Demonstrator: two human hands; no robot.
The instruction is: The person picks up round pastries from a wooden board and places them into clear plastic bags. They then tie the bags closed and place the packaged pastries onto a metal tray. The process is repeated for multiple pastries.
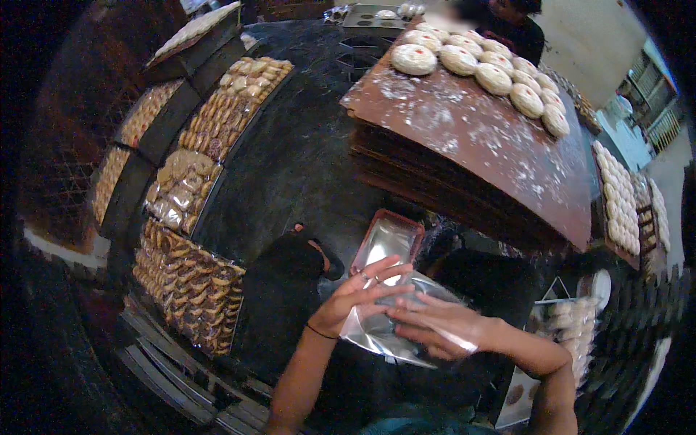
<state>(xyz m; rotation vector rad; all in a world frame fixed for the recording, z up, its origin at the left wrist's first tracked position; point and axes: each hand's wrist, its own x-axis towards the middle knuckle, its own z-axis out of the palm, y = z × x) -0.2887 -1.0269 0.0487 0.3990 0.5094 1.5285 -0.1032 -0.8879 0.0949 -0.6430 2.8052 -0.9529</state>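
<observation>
Above my lap, a shiny clear plastic bag is held between my two hands. My left hand is at its upper left, long fingers reaching across the plastic, a ring on one finger and a dark band at the wrist. My right hand presses on the bag from the right, its fingers pointing left and partly behind glare. Whether the bag has anything in it, I cannot make out. Just beyond my hands, a red-rimmed tray holds more shiny clear plastic.
Packed pastries fill trays along the left. Ahead right, floury round dough pieces sit on stacked brown boards. More dough pieces lie on boards at far right. A person is behind the stack.
</observation>
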